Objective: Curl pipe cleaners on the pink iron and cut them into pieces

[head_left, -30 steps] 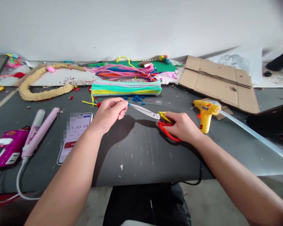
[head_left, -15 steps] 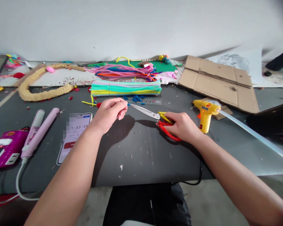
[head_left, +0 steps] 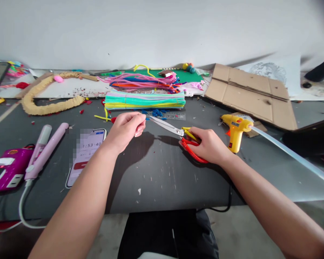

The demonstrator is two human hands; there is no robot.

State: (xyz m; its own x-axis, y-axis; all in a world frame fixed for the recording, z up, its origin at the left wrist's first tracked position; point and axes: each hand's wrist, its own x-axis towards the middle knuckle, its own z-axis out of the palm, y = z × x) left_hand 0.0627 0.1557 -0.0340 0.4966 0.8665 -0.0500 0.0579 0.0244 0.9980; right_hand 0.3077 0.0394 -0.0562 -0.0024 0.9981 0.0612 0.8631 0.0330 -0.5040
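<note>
My right hand is closed round the red and yellow handles of a pair of scissors. Their blades point left and reach the fingertips of my left hand. That hand is pinched closed above the table; a speck of blue shows at its fingertips, too small to tell whether it is held or lies behind. Short blue fuzzy pieces lie just beyond, on and around a clear ruler. Behind them rests a banded bundle of turquoise, yellow and white pipe cleaners.
A yellow glue gun with a long glue stick stands at right, before folded cardboard. At left are a phone, a pink hair straightener and a purple power adapter. Pink pipe cleaners and a curved tan form lie behind.
The scissors and my right hand have shifted very slightly right. My left hand stays in the same pinch, nearly still.
</note>
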